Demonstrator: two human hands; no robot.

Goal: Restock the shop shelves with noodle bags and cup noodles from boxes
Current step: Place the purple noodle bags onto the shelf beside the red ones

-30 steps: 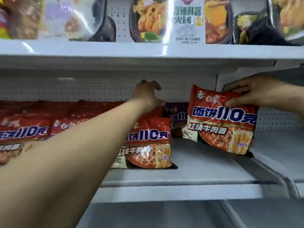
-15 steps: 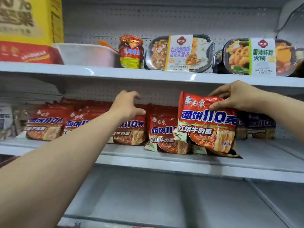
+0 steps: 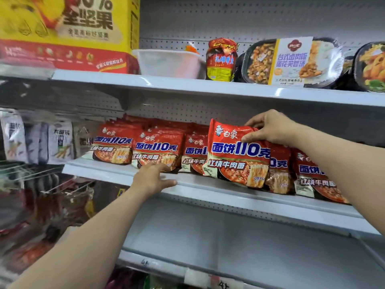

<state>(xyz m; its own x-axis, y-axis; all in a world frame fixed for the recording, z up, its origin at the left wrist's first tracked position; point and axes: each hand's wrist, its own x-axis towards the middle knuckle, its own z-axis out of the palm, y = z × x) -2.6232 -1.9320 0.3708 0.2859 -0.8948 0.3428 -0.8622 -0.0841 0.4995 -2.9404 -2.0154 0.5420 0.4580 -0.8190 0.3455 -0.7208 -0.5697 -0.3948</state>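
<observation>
My right hand (image 3: 270, 129) pinches the top edge of a red noodle bag (image 3: 235, 157) and holds it upright at the front of the middle shelf (image 3: 229, 193). Behind and beside it stands a row of the same red noodle bags (image 3: 156, 149), running left and right. My left hand (image 3: 152, 179) hangs lower, fingers spread and loose, at the shelf's front lip just below the second bag from the left; it holds nothing.
The top shelf carries a yellow nut carton (image 3: 66, 32), a white tub (image 3: 168, 63), a red jar (image 3: 221, 59) and black meal trays (image 3: 291, 63). White snack bags (image 3: 60, 140) stand at the left. The lower shelf (image 3: 229, 247) shows bare grey metal.
My left hand has dropped from the tops of the bags to the shelf's front lip. The view has swung left and pulled back. My right hand still holds its bag, now set closer in front of the row.
</observation>
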